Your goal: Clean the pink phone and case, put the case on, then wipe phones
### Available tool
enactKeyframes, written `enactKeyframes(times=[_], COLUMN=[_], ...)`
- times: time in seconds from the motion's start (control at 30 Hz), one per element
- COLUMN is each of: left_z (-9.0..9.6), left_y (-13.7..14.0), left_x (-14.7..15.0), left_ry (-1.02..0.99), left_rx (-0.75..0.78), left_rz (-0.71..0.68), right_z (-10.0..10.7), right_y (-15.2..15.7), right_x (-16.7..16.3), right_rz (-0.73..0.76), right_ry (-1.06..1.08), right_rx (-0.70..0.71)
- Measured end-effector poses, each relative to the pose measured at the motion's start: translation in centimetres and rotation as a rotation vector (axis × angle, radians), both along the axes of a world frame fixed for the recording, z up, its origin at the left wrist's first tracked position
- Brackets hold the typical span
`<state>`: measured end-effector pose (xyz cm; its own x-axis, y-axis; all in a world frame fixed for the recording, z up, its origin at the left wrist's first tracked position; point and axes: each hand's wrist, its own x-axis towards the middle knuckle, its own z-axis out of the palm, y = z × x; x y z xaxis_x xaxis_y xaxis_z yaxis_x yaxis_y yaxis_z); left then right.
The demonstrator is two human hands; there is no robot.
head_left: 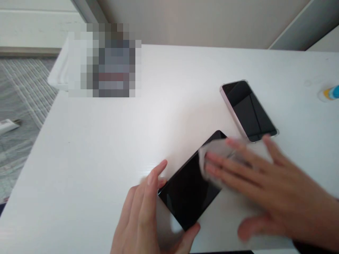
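A black smartphone (189,192) lies slanted on the white table. My left hand (148,215) grips its near end, fingers on the upper left edge and thumb at the lower corner. Over the far part of the screen, my right hand (265,183) presses a light grey cloth (215,148) with its outstretched fingers. That hand is blurred by motion, its thumb held apart. The cloth and fingers hide part of the phone's far end. Just beyond my right fingertips rests a second phone (250,111), dark screen up, in a clear case with pinkish sides.
A pixelated patch (113,67) covers something at the table's back left, beside a white object (59,72). At the right edge stands a small item with a blue and orange part (332,92). The white table (87,158) ends at the left above a grey rug (16,148).
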<state>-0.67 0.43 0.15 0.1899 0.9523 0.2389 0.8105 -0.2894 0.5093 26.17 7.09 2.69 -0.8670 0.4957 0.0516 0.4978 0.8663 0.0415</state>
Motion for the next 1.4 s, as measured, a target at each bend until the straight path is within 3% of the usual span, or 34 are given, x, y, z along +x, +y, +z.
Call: enactKeyframes(times=[0.07,0.2,0.23,0.37,0.5,0.57,0.67,0.7,0.83,1.0,1.03,1.13,1.17,1.3,1.33,1.4], left_z=[-0.1,0.0,0.0,-0.3,-1.1,-1.4,-1.7,-1.8,-2.1,-2.1,-2.1,-2.0,-1.9,-1.5,-1.4,-1.3], left_y=[-0.1,0.0,0.1,0.2,0.3,0.4,0.7,0.7,0.5,0.5,0.5,0.5,0.4,0.3,0.2,0.2], left_x=[-0.1,-0.2,-0.2,-0.5,-1.3,-1.6,-1.6,-1.5,-1.6,-1.3,-1.2,-1.3,-1.4,-1.4,-1.3,-1.1], left_ry=[0.001,0.041,0.041,0.036,0.082,0.091,0.126,0.141,0.173,0.164,0.168,0.189,0.192,0.195,0.2,0.2], left_rx=[0.028,0.064,0.057,0.075,0.158,0.179,0.231,0.242,0.254,0.238,0.235,0.233,0.237,0.211,0.201,0.191], left_rz=[-0.019,-0.044,-0.043,-0.038,-0.144,-0.152,-0.122,-0.12,-0.144,-0.114,-0.123,-0.134,-0.141,-0.131,-0.127,-0.135], right_z=[0.1,0.3,0.3,0.2,-0.2,-0.4,-0.6,-0.7,-0.8,-1.0,-1.1,-1.5,-1.6,-1.2,-1.1,-1.0], right_y=[0.3,0.7,0.9,0.9,-0.5,-0.5,-0.2,-0.3,-0.7,0.1,-0.1,-0.8,-0.8,-0.2,-0.2,-0.4], right_x=[-0.2,-0.7,-0.7,-0.7,-1.7,-1.8,-1.9,-2.1,-3.0,-2.4,-2.5,-3.1,-3.3,-3.8,-4.1,-4.8], right_rz=[-0.1,0.104,0.095,-0.163,0.15,0.069,-0.183,-0.175,0.104,-0.251,-0.218,0.068,0.091,-0.258,-0.253,-0.059], right_ry=[-0.012,0.041,0.034,-0.016,0.023,0.01,0.004,0.016,0.04,0.023,0.033,0.058,0.061,0.056,0.058,0.057], right_rx=[0.022,-0.076,-0.077,-0.026,-0.031,-0.023,-0.023,-0.021,-0.018,-0.013,0.0,0.021,0.019,-0.031,-0.048,-0.062])
